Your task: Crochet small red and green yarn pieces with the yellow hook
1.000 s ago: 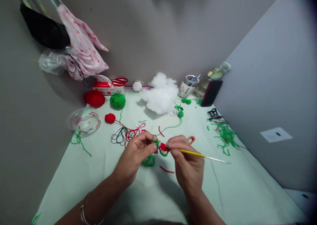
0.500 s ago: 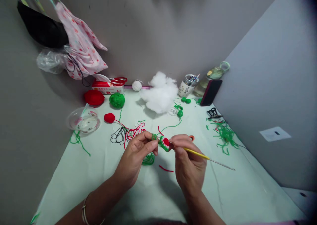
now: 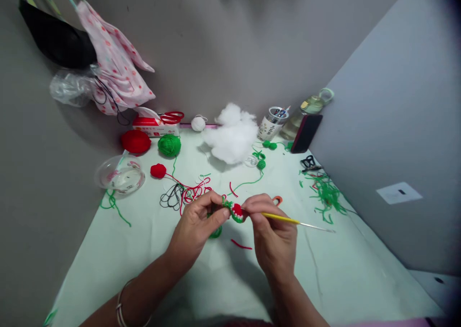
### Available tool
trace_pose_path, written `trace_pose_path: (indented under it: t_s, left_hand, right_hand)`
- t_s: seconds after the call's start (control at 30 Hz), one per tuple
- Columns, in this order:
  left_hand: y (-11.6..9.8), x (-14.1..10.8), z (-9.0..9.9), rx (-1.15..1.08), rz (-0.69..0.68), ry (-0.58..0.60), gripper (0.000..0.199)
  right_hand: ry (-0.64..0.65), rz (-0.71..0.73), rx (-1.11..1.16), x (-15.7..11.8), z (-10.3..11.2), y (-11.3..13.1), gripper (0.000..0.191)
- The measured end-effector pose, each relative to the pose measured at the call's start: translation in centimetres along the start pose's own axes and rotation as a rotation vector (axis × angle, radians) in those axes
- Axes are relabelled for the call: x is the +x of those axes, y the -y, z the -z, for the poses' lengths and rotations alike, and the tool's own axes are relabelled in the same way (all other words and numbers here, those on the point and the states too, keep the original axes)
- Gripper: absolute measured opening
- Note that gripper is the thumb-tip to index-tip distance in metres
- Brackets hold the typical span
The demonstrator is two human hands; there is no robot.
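My left hand (image 3: 201, 224) pinches the left side of a small crocheted piece (image 3: 236, 211), red in the middle with a white and green edge. A crochet hook (image 3: 281, 217) with a yellow grip and a metal shaft is held in my right hand (image 3: 272, 233), whose fingertips meet the right side of the piece. One end of the hook sticks out to the right; the end at the crochet work is mostly hidden by my fingers. Beneath my left hand lies some green yarn (image 3: 216, 232), partly covered. A short red yarn snippet (image 3: 241, 244) rests on the table between my wrists.
Red (image 3: 136, 142) and green yarn balls (image 3: 169, 145), a clear plastic bowl (image 3: 124, 175) and tangled yarn (image 3: 194, 191) lie left. White stuffing (image 3: 232, 137) sits at the back. A pen cup (image 3: 272, 125), bottle (image 3: 297, 123), phone (image 3: 307, 133) and green scraps (image 3: 328, 192) stand or lie right.
The crochet hook's free end has swung slightly up and left, and my right hand has shifted a little left. The crocheted piece has turned slightly between my fingers.
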State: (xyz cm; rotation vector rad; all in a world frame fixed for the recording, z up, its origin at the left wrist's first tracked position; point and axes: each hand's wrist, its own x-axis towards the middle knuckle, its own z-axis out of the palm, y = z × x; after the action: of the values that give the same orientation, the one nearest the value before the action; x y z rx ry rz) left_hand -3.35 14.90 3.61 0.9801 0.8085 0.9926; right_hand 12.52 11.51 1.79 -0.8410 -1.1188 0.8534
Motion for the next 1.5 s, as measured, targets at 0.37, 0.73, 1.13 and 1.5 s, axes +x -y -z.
trace_pose_path:
  t_s: [0.37, 0.73, 1.13, 1.5]
  left_hand:
    - [-0.1, 0.3, 0.9, -0.101, 0.111, 0.102, 0.043]
    - [-0.9, -0.4, 0.0, -0.205, 0.159, 0.087, 0.097]
    - [-0.9, -0.3, 0.2, -0.105, 0.168, 0.116, 0.102]
    - [-1.5, 0.0, 0.8, -0.079, 0.179, 0.179, 0.055]
  right_hand:
    - [0.115, -0.161, 0.256, 0.8, -0.2, 0.0, 0.009]
    - [0.019, 0.002, 0.015, 0.0, 0.1, -0.1, 0.015]
    - [0.038, 0.063, -0.013, -0.3, 0.1, 0.2, 0.018]
    - [-0.141, -0.104, 0.144, 1.2, 0.8, 1.6, 0.019]
